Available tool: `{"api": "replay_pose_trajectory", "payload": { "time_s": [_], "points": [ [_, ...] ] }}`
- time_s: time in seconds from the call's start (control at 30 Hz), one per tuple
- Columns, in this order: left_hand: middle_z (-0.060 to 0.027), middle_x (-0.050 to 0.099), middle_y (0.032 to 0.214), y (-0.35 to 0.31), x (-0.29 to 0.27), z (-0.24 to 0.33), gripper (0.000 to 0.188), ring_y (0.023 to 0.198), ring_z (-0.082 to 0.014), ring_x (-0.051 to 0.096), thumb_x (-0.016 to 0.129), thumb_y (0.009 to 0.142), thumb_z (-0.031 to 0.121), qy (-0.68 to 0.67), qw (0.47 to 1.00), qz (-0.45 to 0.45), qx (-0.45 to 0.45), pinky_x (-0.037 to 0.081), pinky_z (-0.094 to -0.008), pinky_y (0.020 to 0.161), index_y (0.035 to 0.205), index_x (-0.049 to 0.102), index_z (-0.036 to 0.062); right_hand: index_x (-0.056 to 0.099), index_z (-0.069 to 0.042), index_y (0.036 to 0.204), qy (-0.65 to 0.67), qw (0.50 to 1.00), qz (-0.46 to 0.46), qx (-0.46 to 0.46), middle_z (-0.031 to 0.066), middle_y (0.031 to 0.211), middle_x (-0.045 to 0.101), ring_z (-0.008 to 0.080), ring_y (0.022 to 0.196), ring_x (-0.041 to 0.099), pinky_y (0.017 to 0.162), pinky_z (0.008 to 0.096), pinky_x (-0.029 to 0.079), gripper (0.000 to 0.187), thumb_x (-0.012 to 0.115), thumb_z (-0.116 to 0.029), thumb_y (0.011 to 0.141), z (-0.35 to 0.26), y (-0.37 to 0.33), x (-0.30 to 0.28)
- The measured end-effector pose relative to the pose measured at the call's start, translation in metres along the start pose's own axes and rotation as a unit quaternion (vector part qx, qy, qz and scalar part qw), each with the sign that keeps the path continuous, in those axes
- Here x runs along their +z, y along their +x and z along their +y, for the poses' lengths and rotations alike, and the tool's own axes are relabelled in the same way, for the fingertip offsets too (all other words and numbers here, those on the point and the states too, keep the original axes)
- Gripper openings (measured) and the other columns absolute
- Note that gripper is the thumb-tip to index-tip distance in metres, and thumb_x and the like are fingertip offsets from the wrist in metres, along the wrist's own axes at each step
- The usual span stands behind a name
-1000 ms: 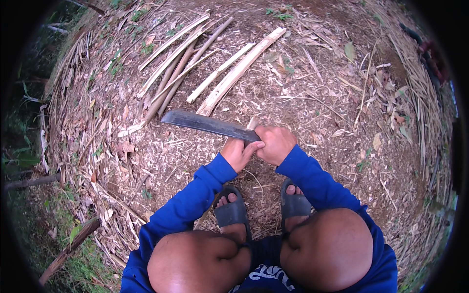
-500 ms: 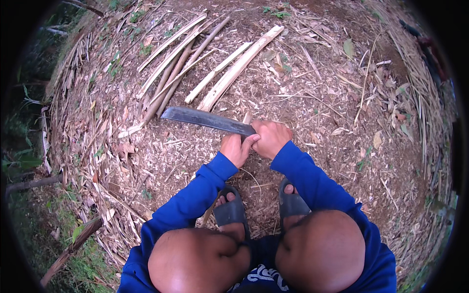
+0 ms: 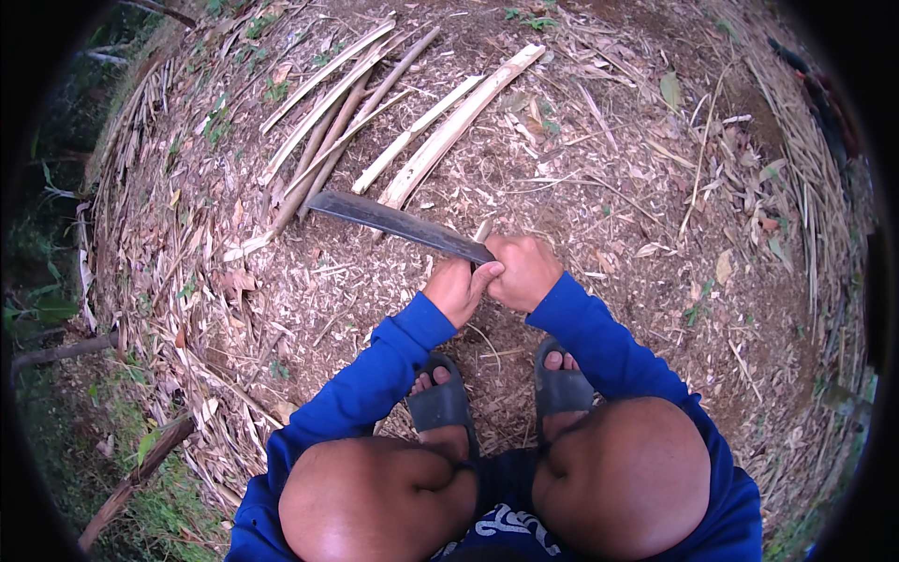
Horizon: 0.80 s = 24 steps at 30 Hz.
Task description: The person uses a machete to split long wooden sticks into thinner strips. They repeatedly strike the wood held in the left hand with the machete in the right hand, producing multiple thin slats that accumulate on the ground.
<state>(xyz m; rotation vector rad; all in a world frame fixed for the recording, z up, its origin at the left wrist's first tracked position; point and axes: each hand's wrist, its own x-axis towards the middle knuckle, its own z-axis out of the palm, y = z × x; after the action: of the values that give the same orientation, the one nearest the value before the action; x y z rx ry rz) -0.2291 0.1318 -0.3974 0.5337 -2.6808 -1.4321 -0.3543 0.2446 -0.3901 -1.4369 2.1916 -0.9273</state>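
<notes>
My right hand (image 3: 524,270) is closed round the handle end of a machete (image 3: 398,223). Its long dark blade points left and slightly away from me, over the ground. Close beside it, my left hand (image 3: 457,288) is curled shut, its thumb touching the right hand. A pale wooden stick (image 3: 483,228) pokes out just beyond the blade's base. It seems to run under the blade into my left hand, though most of its length is hidden by the hands and sleeve.
Split pale wood strips (image 3: 459,126) lie ahead, next to several thin brown sticks (image 3: 361,117). Dry leaves and wood chips cover the ground (image 3: 618,281). My sandalled feet (image 3: 440,403) stand below the hands. A branch (image 3: 136,478) lies at lower left.
The machete blade has tilted, its middle shifting a little nearer the far strips and its broad face turning. My right hand has moved slightly right; my left hand is nearly still.
</notes>
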Motion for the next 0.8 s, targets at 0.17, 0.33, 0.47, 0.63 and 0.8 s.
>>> {"api": "replay_pose_trajectory", "payload": {
  "time_s": [0.17,0.33,0.47,0.63,0.8],
  "points": [
    [-0.0325,0.063,0.090,-0.004,-0.003,0.003,0.055,0.089,-0.0514,0.059,0.051,0.100,0.046,0.000,1.000,0.023,-0.001,0.048,-0.0525,0.079,0.102,0.060,-0.0081,0.060,0.001,0.082,0.019,0.999,-0.026,-0.005,0.0244,0.073,0.064,0.0445,0.073,0.065,0.066,0.0499,0.054,0.016,0.063,-0.014,0.076,-0.002,0.002,0.001],
    [-0.0329,0.063,0.087,-0.005,-0.008,0.002,0.058,0.089,-0.0513,0.060,0.050,0.100,0.049,0.029,0.999,-0.026,-0.027,0.048,-0.0534,0.077,0.102,0.059,-0.0083,0.063,-0.001,0.083,0.016,0.999,-0.033,0.007,0.0258,0.072,0.065,0.0448,0.069,0.066,0.066,0.0518,0.055,0.016,0.059,-0.016,0.077,-0.003,-0.001,0.004],
    [-0.0321,0.063,0.082,-0.009,-0.003,-0.005,0.059,0.082,-0.0508,0.062,0.050,0.099,0.050,0.057,0.997,0.010,-0.053,0.050,-0.0528,0.071,0.099,0.059,-0.0085,0.063,-0.002,0.086,-0.006,0.997,-0.040,0.066,0.0255,0.072,0.066,0.0460,0.070,0.066,0.067,0.0540,0.054,0.020,0.058,-0.019,0.078,-0.019,0.000,0.004],
    [-0.0309,0.064,0.079,-0.013,0.007,-0.012,0.056,0.077,-0.0501,0.063,0.054,0.098,0.048,0.062,0.992,0.063,-0.087,0.050,-0.0522,0.068,0.095,0.058,-0.0077,0.062,-0.002,0.086,-0.029,0.994,-0.051,0.090,0.0254,0.076,0.067,0.0461,0.072,0.066,0.068,0.0544,0.054,0.022,0.058,-0.022,0.079,-0.019,0.001,0.010],
    [-0.0236,0.066,0.080,-0.003,-0.002,-0.023,0.055,0.077,-0.0417,0.065,0.062,0.096,0.043,0.016,1.000,-0.009,0.000,0.050,-0.0460,0.069,0.120,0.056,-0.0069,0.061,-0.001,0.086,-0.005,0.999,-0.021,0.043,0.0257,0.077,0.067,0.0457,0.072,0.067,0.068,0.0537,0.055,0.019,0.060,-0.019,0.078,-0.006,-0.004,0.013]
  ]
}}
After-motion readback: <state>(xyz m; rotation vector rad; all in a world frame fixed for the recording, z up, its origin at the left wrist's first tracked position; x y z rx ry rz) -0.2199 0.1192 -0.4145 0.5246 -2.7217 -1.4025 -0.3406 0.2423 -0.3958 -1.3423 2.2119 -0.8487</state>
